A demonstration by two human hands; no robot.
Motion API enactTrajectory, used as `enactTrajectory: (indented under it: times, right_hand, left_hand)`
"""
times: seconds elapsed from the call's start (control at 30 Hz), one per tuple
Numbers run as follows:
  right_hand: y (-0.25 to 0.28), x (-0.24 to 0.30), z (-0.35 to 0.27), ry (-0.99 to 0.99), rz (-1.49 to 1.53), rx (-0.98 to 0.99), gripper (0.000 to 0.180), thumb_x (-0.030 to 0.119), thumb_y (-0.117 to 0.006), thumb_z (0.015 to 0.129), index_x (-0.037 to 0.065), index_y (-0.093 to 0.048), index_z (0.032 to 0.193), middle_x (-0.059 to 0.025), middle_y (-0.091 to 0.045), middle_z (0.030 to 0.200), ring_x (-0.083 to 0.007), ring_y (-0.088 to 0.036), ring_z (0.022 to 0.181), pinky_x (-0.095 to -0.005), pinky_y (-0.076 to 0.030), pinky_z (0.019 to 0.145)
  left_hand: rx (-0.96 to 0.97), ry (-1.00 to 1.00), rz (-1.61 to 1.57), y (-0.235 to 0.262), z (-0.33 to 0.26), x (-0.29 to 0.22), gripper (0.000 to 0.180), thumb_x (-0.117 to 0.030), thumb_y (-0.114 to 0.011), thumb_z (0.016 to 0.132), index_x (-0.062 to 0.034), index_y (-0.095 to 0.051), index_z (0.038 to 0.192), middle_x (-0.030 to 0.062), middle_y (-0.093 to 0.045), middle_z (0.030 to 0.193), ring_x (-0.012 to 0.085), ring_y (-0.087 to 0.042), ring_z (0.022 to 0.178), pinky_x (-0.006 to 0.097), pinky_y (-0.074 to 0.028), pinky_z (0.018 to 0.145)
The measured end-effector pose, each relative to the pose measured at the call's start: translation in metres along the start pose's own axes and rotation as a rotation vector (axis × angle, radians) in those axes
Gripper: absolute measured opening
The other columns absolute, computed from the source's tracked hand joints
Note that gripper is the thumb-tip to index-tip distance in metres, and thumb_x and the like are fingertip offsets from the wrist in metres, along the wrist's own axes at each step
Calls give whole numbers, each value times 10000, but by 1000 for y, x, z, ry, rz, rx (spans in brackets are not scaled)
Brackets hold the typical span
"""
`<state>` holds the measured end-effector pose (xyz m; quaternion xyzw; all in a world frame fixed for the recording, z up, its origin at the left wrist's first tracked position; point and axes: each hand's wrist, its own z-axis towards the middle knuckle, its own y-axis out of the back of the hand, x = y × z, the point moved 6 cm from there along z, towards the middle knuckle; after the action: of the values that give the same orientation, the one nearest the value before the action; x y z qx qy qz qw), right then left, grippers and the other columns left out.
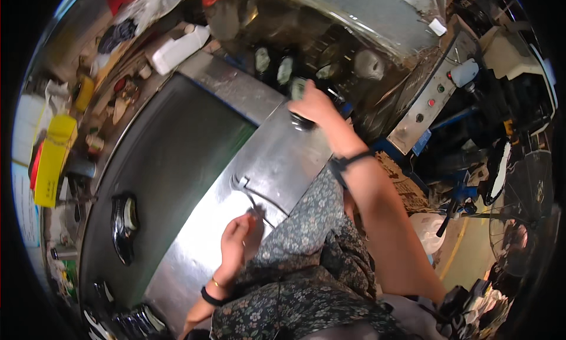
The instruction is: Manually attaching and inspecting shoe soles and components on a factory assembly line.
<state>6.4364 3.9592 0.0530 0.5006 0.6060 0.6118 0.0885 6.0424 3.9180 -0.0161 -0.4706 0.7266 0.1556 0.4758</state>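
Observation:
My right hand (pixel 316 106) reaches to the far end of the metal table and is closed round a glossy black shoe (pixel 302 123) with a pale green opening. More black shoes with pale openings (pixel 285 70) stand in the dark space just beyond. My left hand (pixel 236 237) is low over the bright metal tabletop (pixel 203 222), its fingers curled round the end of a thin metal tool with a hooked head (pixel 240 182). Part of the tool's handle is hidden by the fingers.
A dark green belt (pixel 177 133) runs along the left, carrying a single black shoe (pixel 124 228) and several more at its near end (pixel 138 322). A white bottle (pixel 178 49) and yellow box (pixel 56 160) line the far-left ledge. A button panel (pixel 433 101) stands at right.

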Motion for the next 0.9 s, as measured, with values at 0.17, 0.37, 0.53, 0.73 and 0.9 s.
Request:
enactTrajectory:
  times: [0.17, 0.37, 0.53, 0.73, 0.9]
  right_hand:
    - [-56, 12, 102, -390, 529, -255, 1059, 356, -691, 734, -113, -72, 1453, -341, -418, 1371, -412, -514, 1221, -396, -430, 1028]
    - [-47, -19, 105, 82, 343, -296, 780, 444, -665, 821, -34, -409, 1382, -282, -321, 1477, -383, -501, 1248, -429, -420, 1033]
    - [64, -75, -126, 625, 327, -397, 442, 202, -702, 801, 61, -615, 1211, -220, -586, 1250, -352, -545, 1200, -415, -441, 1014]
    - [329, -269, -326, -27, -653, -1086, 323, 289, -742, 742, 103, -653, 991, -93, -644, 871, -287, -636, 832, -414, -499, 691]
    - [342, -362, -353, -612, -210, -992, 836, 358, -755, 627, 122, -453, 1370, -223, -447, 1302, -404, -546, 1094, -437, -466, 949]
  left_hand:
    - [11, 150, -116, -10, -15, 5, 244, -152, -545, 974, 52, -576, 1104, 133, -661, 1033, 194, -633, 933, 303, -488, 889]
    - [-94, 71, 127, 13, -11, 14, 241, -181, -583, 950, 0, -620, 1104, 117, -671, 1018, 209, -621, 959, 334, -490, 865]
    - [186, 76, 115, -18, 0, 4, 240, -196, -585, 959, -10, -645, 1098, 69, -666, 1018, 166, -596, 955, 299, -463, 856]
    - [423, -69, 236, -96, 12, 5, 174, -147, -589, 956, -17, -614, 1069, 80, -677, 946, 137, -620, 829, 276, -489, 768]
    - [587, -107, 259, -167, -30, 19, 169, -163, -599, 954, -20, -614, 1042, 78, -681, 938, 135, -613, 807, 260, -484, 740]
